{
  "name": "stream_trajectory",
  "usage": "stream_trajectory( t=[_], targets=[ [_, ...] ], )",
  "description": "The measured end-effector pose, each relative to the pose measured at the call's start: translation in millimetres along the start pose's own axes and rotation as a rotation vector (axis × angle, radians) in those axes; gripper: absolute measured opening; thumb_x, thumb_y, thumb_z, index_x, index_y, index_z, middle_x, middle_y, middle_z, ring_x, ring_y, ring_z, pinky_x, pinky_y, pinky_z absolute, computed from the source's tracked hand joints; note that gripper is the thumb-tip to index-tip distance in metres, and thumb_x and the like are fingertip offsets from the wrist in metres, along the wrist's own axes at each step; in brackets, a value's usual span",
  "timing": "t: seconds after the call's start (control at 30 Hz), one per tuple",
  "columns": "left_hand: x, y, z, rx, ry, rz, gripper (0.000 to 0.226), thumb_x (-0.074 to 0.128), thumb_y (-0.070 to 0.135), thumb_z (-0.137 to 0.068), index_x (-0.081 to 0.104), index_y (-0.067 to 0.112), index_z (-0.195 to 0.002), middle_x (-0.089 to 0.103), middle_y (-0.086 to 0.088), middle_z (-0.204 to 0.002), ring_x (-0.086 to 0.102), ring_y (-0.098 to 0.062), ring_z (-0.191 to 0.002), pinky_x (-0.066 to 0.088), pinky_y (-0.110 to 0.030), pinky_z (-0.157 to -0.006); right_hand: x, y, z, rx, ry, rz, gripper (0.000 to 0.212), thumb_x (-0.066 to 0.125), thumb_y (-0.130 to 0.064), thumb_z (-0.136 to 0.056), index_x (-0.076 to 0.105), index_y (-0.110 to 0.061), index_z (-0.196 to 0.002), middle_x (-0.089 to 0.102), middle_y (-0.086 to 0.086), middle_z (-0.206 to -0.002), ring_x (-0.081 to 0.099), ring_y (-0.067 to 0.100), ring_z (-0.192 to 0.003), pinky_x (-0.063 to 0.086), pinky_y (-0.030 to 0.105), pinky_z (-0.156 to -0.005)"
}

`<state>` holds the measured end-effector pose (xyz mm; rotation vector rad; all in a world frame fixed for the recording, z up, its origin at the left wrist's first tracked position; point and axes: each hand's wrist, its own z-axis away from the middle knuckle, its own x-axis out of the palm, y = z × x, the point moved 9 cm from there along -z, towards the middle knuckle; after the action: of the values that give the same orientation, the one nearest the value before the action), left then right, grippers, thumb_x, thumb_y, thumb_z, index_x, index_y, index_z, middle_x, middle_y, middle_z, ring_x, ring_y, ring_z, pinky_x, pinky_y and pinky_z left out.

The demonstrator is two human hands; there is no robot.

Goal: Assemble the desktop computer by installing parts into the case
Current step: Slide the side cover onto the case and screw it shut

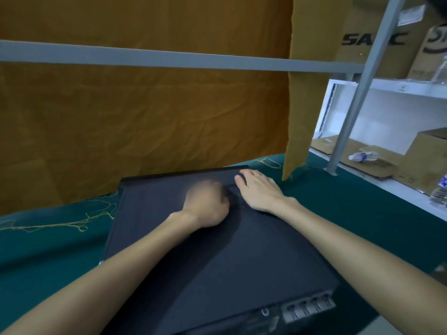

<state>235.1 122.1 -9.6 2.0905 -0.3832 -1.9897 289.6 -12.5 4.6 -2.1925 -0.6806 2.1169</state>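
Green cloth tabletop, matte black metal case at centre frame, right hand fingers flat on it, left hand blurred, fingers curled, empty.

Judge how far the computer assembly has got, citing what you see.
Done: the black metal computer case lies closed, its side panel on. In hand: the right hand presses flat near the vent; the blurred left hand is fisted on the panel. Left: possibly fastening; no screws visible.

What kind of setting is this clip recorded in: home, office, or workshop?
Probably a workshop or stockroom bench. A black computer case lies on a green-covered table, cardboard boxes fill white metal shelving to the right, and an orange cloth hangs behind.
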Motion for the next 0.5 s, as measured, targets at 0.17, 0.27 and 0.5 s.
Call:
stream_trajectory(
  t=[0.17,0.27,0.5],
  targets=[
    [8,8,18,0.020,0.047,-0.055,0.054,0.029,0.040,-0.107,0.032,0.019,-0.157,0.024,-0.006,-0.166,0.015,-0.031,-0.154,0.011,-0.048,-0.124,18,16,81,-0.055,-0.014,0.010,0.054,0.017,-0.050,-0.107,0.032,-0.030,-0.155,0.020,-0.005,-0.169,0.012,0.015,-0.157,0.022,0.047,-0.119],
    [6,14,25,0.007,0.052,-0.055,0.051,0.031,0.037,-0.108,0.037,0.017,-0.155,0.029,-0.008,-0.164,0.021,-0.032,-0.153,0.014,-0.046,-0.124,5,8,94,-0.037,0.005,-0.033,0.049,0.019,-0.041,-0.111,0.036,-0.023,-0.154,0.025,-0.001,-0.167,0.015,0.018,-0.156,0.024,0.046,-0.119],
    [-3,17,84,0.052,0.096,-0.016,0.046,0.037,0.040,-0.107,0.049,0.020,-0.147,0.044,-0.002,-0.155,0.037,-0.025,-0.145,0.027,-0.042,-0.119,-8,13,173,-0.118,0.140,-0.032,0.054,0.015,-0.056,-0.104,0.049,-0.030,-0.136,0.047,-0.004,-0.146,0.041,0.021,-0.136,0.039,0.046,-0.099]
  ],
)
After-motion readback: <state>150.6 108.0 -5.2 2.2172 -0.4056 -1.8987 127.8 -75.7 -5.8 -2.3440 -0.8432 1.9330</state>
